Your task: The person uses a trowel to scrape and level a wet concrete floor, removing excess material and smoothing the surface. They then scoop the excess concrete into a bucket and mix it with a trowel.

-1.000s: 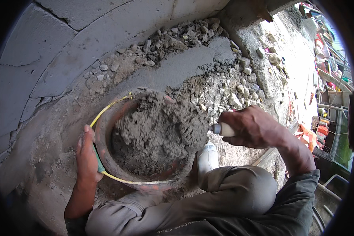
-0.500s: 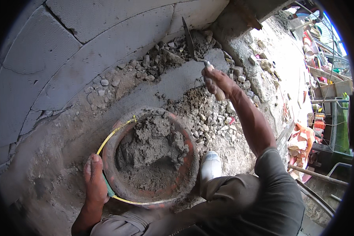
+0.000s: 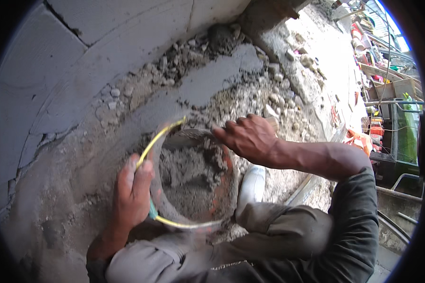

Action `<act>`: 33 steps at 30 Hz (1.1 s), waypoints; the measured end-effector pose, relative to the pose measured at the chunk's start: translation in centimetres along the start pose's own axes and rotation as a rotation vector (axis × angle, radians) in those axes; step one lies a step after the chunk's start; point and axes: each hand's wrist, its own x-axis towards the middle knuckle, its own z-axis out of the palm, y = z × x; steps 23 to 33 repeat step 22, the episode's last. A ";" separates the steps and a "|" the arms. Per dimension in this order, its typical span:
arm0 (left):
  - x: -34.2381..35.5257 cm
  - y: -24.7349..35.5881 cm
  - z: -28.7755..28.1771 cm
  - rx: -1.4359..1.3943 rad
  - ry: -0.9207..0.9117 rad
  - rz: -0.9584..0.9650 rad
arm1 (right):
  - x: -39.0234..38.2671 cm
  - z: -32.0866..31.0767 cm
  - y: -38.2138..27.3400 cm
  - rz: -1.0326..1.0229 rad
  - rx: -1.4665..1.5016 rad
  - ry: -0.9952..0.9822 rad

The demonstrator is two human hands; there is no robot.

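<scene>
A round bucket (image 3: pixel 231 188) with reddish-orange patches under caked cement holds wet grey mortar (image 3: pixel 186 184). Its yellow handle (image 3: pixel 148 147) has a green grip and leans along the left side. My left hand (image 3: pixel 134 191) is closed on this handle, at the left of the rim. Over the bucket's far right edge, my right hand (image 3: pixel 250 139) is wrapped round a trowel, and the pale wooden end of its grip (image 3: pixel 273 123) shows behind the knuckles. Most of the trowel is hidden by the hand; a smooth grey curve at the far rim may be its blade, but I cannot tell.
A grey block wall (image 3: pixel 99 70) rises at the far left. Along its foot run a smooth mortar strip (image 3: pixel 208 82) and loose stones (image 3: pixel 278 94). My white boot (image 3: pixel 252 184) stands right of the bucket. Pipes, boards and clutter (image 3: pixel 387 89) lie at the far right.
My right hand has brought the trowel back from beside the wall to the bucket. My left hand has shifted right and up, and the handle has moved with it.
</scene>
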 end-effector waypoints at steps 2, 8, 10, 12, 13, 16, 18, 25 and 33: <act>-0.1 0.2 0.5 -0.094 0.030 -0.106 | 0.0 1.6 -4.6 -0.060 0.142 -0.116; -0.9 -1.3 -0.9 -0.131 0.001 0.024 | -5.9 -2.9 -6.9 -0.030 0.087 -0.122; -1.2 -1.1 -1.0 -0.113 0.003 -0.019 | -6.6 -4.6 -5.3 0.036 -0.024 -0.028; -1.1 -1.3 -1.0 -0.091 0.011 0.002 | -6.4 -4.5 -3.1 0.102 -0.189 0.175; -1.2 -1.0 -1.2 -0.074 0.014 -0.003 | -6.0 -4.0 -2.1 0.128 -0.276 0.283; -1.5 -0.8 -1.0 -0.077 0.032 -0.029 | -3.9 -1.9 -2.1 0.283 0.049 -0.348; -1.2 -1.2 0.3 -0.157 0.068 -0.051 | -3.1 4.7 -3.4 0.138 0.250 -0.228; -1.9 -2.0 -1.2 -0.275 0.118 -0.112 | -1.1 3.8 -6.9 0.059 0.464 -0.381; -1.9 -2.0 -1.2 -0.275 0.118 -0.112 | -1.1 3.8 -6.9 0.059 0.464 -0.381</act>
